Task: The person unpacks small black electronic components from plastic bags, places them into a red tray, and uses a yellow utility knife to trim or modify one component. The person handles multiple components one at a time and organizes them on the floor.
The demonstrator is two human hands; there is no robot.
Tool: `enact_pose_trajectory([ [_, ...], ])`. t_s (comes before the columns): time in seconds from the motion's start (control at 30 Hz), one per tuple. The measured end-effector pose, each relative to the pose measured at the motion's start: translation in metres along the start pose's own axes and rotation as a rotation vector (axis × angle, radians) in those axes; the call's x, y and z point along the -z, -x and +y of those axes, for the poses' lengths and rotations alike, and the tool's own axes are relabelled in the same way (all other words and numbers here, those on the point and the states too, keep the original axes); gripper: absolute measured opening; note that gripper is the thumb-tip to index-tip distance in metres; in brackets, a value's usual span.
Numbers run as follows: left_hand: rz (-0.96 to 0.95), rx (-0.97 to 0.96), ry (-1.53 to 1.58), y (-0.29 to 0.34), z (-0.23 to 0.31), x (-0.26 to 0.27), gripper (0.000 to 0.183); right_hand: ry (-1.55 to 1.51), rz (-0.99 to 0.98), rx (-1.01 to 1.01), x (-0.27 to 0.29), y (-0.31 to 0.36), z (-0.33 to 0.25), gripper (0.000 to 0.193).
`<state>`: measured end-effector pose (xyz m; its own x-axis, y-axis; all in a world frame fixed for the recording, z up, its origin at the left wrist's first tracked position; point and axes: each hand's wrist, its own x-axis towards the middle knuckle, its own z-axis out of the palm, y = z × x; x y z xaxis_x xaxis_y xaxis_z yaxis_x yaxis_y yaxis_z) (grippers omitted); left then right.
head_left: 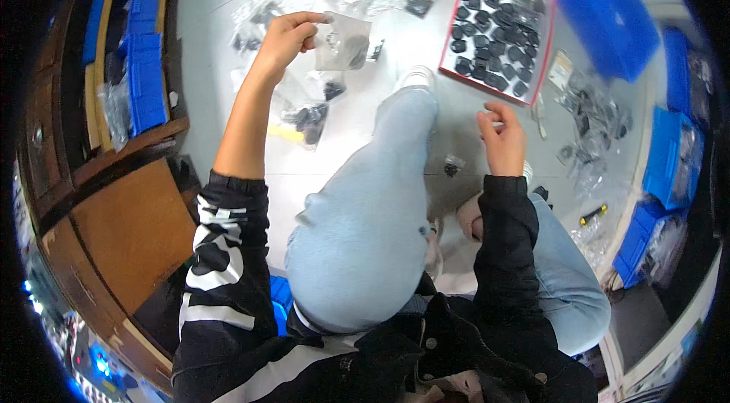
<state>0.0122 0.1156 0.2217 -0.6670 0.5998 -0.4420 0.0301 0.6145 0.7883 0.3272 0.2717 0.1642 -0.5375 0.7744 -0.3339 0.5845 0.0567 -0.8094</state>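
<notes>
My left hand (293, 36) pinches the upper corner of a clear plastic bag (342, 44) with some dark small parts inside, held above the floor. Over on the right, my right hand (503, 137) hangs in the air with its fingers loosely curled and apart, holding nothing that I can see. Just beyond it lies a shallow red-rimmed box (487, 89) with a white inside, filled with many small black parts (498, 47). Beneath the bag, other clear bags with black pieces (310, 120) are spread on the floor.
A large blue bin (597, 7) stands behind the box. Blue drawer bins line the left shelf (144, 84) and the right side (673, 156). More bagged parts (597, 118) and a yellow-black tool (593, 214) lie at the right. My bent leg (365, 205) fills the middle.
</notes>
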Motion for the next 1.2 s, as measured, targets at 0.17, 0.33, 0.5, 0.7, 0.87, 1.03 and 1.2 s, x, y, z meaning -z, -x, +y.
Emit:
enact_pose_trajectory([
  [0.17,-0.056,0.094,0.064,-0.017,-0.039,0.011,0.027,0.007,-0.044,-0.005,-0.007,-0.001,0.019,0.026],
  [0.33,-0.084,0.210,0.120,-0.023,-0.071,0.018,0.027,0.063,-0.068,-0.049,-0.008,-0.002,0.037,0.029],
  [0.5,-0.154,0.179,0.074,-0.018,-0.093,0.011,0.025,0.115,-0.080,-0.015,-0.011,-0.003,0.042,0.027],
  [0.7,-0.138,0.181,0.210,-0.020,-0.089,-0.017,0.030,0.139,-0.075,-0.064,-0.007,0.007,0.039,0.023],
  [0.87,-0.188,0.114,0.234,-0.043,-0.060,-0.042,0.032,0.152,-0.054,-0.070,-0.004,0.013,0.037,0.022],
  [1.03,-0.262,0.076,0.212,-0.080,-0.036,-0.074,0.031,0.120,-0.054,-0.119,-0.004,0.011,0.039,0.022],
  [1.2,-0.203,0.066,-0.033,-0.129,-0.055,-0.107,0.029,0.105,-0.041,-0.128,0.000,0.004,0.056,0.023],
])
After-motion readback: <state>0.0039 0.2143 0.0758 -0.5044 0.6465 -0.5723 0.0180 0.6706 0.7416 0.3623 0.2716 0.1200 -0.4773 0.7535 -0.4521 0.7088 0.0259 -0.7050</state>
